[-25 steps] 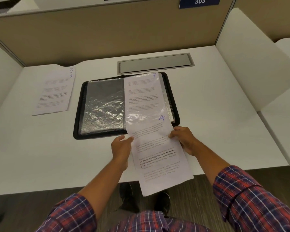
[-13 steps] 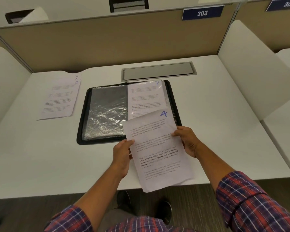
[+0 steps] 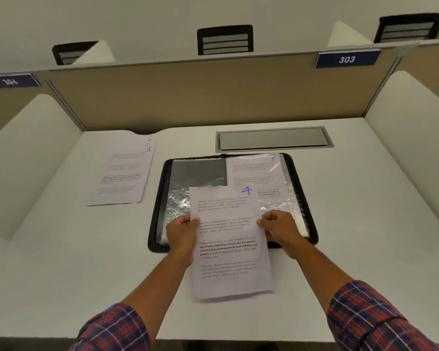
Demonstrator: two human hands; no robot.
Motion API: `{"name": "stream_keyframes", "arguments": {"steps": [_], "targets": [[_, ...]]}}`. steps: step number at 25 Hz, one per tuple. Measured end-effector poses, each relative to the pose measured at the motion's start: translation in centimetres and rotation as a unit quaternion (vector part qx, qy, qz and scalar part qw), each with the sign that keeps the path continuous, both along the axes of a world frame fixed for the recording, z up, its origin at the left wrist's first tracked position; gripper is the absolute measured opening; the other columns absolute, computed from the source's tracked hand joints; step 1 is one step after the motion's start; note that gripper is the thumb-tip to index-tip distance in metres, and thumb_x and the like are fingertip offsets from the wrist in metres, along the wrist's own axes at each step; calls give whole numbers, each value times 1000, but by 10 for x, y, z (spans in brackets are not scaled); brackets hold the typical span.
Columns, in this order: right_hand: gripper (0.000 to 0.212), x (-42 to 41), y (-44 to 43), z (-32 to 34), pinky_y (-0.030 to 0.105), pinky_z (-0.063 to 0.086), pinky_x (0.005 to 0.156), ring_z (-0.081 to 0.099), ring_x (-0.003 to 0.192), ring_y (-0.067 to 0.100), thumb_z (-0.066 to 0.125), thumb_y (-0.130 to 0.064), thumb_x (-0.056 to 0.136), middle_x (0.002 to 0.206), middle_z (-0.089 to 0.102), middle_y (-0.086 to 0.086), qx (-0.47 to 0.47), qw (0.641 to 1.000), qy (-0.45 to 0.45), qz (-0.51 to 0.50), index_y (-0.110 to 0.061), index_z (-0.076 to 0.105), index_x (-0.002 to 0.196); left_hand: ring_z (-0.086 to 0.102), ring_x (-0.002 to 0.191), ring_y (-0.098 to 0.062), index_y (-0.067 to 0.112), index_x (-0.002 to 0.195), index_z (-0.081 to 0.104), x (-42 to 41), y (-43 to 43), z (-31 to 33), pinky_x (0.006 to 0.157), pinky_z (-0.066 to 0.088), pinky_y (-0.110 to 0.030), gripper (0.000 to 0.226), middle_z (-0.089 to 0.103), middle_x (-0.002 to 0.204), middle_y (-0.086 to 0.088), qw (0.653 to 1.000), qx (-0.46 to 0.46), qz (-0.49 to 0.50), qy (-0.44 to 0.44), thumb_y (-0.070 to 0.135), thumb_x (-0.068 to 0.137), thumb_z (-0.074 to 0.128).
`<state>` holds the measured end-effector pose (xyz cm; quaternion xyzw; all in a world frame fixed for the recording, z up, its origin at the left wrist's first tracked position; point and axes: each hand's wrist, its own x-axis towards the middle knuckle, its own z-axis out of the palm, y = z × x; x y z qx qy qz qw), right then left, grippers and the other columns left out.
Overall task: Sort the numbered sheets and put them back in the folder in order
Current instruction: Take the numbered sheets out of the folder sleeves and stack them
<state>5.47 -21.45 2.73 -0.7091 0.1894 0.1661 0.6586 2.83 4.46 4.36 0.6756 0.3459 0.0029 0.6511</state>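
Note:
A black folder (image 3: 299, 173) lies open on the white desk, with clear plastic sleeves inside. In its right-hand sleeve sits a sheet marked 7 (image 3: 254, 171). I hold a printed sheet marked 4 (image 3: 228, 249) above the folder's front edge and the desk. My left hand (image 3: 181, 235) pinches its left edge and my right hand (image 3: 279, 228) pinches its right edge. The left sleeve (image 3: 198, 173) looks empty. To the left of the folder lies a small stack of sheets (image 3: 123, 173); its top one is marked 1, with more numbers peeking out above.
A grey metal cable flap (image 3: 274, 139) is set into the desk behind the folder. White side dividers (image 3: 411, 138) and a tan back panel (image 3: 213, 97) enclose the desk. Its front edge runs just below my forearms.
The sheet marked 4 has come fully out of the right-hand sleeve and moved left, over the folder's middle. My head has tilted up, so more of the back panel shows.

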Motion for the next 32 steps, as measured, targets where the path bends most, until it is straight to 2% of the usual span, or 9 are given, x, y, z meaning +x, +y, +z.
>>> {"name": "stream_keyframes", "arguments": {"steps": [5, 11, 17, 21, 27, 29, 31, 32], "targets": [[9, 38, 77, 1, 52, 66, 76, 78, 84, 31, 76, -5, 92, 90, 79, 12, -48, 999, -6, 2, 1, 70, 88, 77, 80, -25, 21, 95, 75, 42, 75, -3, 73, 66, -47, 3, 78, 91, 0, 999, 53, 5, 6, 20, 96, 73], [16, 86, 180, -4, 48, 66, 71, 78, 82, 29, 77, -7, 92, 89, 78, 11, -75, 997, -3, -8, -5, 68, 79, 74, 83, -19, 24, 88, 77, 93, 174, -6, 83, 64, -42, 6, 77, 88, 4, 994, 110, 7, 4, 20, 92, 75], [20, 143, 285, -12, 49, 66, 68, 78, 77, 27, 76, -8, 92, 84, 78, 7, -114, 993, 1, 23, -8, 69, 74, 74, 81, -19, 28, 82, 72, 147, 273, -8, 79, 63, -39, 14, 75, 85, 7, 988, 154, 24, 9, 19, 92, 75], [14, 179, 348, -15, 46, 66, 69, 77, 82, 24, 76, -11, 91, 90, 78, 5, -126, 991, -8, 36, -12, 72, 77, 71, 80, -18, 31, 77, 67, 183, 328, -11, 78, 59, -34, 23, 71, 82, 9, 981, 189, 38, 9, 17, 93, 74], [15, 222, 414, -24, 46, 65, 70, 74, 78, 24, 76, -15, 92, 83, 74, 5, -180, 982, -34, 52, -11, 69, 80, 72, 80, -20, 27, 88, 71, 230, 388, -33, 83, 63, -45, 6, 72, 83, 8, 972, 227, 39, 44, 25, 92, 75], [14, 235, 424, -28, 33, 64, 66, 71, 75, 20, 75, -16, 94, 85, 73, 5, -206, 976, -37, 56, -9, 69, 83, 72, 80, -20, 27, 88, 72, 243, 400, -44, 85, 62, -49, 7, 73, 84, 10, 968, 243, 31, 58, 31, 90, 77], [12, 243, 428, -32, 12, 47, 52, 63, 69, 10, 72, -16, 96, 88, 72, 4, -244, 967, -38, 67, -7, 70, 88, 72, 81, -21, 29, 87, 69, 253, 405, -53, 89, 60, -51, 10, 73, 84, 11, 961, 268, 17, 71, 36, 89, 76], [13, 246, 429, -35, 9, 39, 49, 60, 68, 7, 72, -17, 96, 87, 70, 2, -259, 962, -40, 70, -8, 69, 87, 72, 82, -22, 31, 87, 68, 257, 406, -57, 91, 59, -51, 11, 74, 86, 10, 956, 282, 9, 77, 37, 90, 75]]}}
